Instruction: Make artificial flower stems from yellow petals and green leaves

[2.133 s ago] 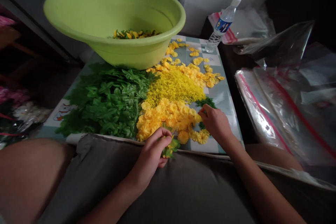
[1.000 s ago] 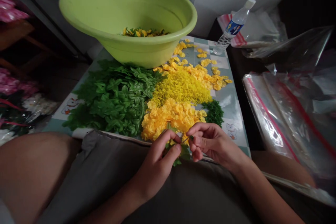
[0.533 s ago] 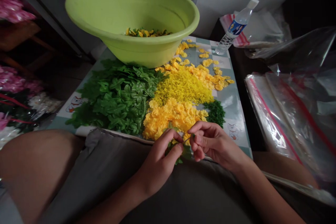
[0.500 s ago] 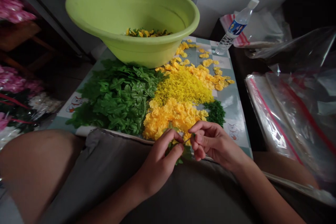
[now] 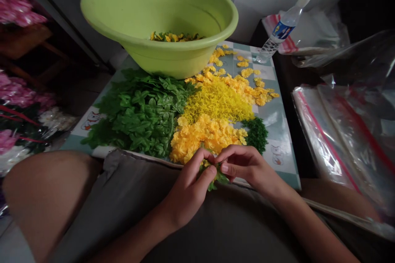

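Note:
My left hand [image 5: 194, 185] pinches an artificial green leaf sprig [image 5: 212, 185] between thumb and forefinger, its leaves hanging below the fingers. My right hand [image 5: 247, 166] meets it from the right, fingertips closed at the sprig's stem; a small green piece there is mostly hidden. Just beyond both hands lies a heap of orange-yellow artificial petals [image 5: 206, 135]. Behind that are thin yellow flower pieces [image 5: 219, 102] in a pile. Green leaf sprigs [image 5: 138, 115] are stacked on the left, and a small dark green bunch [image 5: 256, 134] sits to the right.
A large lime-green basin [image 5: 173, 59], with yellow-and-green pieces inside, stands at the table's back. A plastic bottle [image 5: 282, 28] leans near the back right corner. Clear plastic bags [image 5: 327, 131] lie on the right; wrapped pink flowers [image 5: 18, 90] stand at left.
My right hand has moved left, closing the gap to my left hand. The thin stem seen between them is now covered by fingers. The view has shifted slightly.

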Available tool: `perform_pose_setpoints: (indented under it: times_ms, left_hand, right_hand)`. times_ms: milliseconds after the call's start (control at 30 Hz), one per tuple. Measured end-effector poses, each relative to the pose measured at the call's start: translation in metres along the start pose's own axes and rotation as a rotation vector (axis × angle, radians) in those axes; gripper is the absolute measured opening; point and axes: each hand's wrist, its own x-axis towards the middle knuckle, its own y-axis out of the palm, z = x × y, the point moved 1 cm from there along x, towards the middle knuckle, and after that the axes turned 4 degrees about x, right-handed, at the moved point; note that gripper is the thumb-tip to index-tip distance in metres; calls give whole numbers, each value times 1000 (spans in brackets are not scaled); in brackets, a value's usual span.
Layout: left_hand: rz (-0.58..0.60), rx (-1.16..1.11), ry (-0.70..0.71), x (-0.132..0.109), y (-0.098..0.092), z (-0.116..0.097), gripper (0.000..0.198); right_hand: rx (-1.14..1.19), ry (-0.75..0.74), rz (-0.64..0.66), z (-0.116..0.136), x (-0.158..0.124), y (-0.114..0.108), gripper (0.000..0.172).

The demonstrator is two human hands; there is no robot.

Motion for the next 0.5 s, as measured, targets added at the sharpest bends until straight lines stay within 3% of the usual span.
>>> perform_pose_setpoints:
  times_ms: [233,500]
  left_hand:
    - [18,-40,30,2,1,4,10]
    - [2,-182,39,7,2,13,4]
  right_hand:
    - [116,25,-18,-10,2,4,14]
    - [88,36,85,-16,2,10,18]
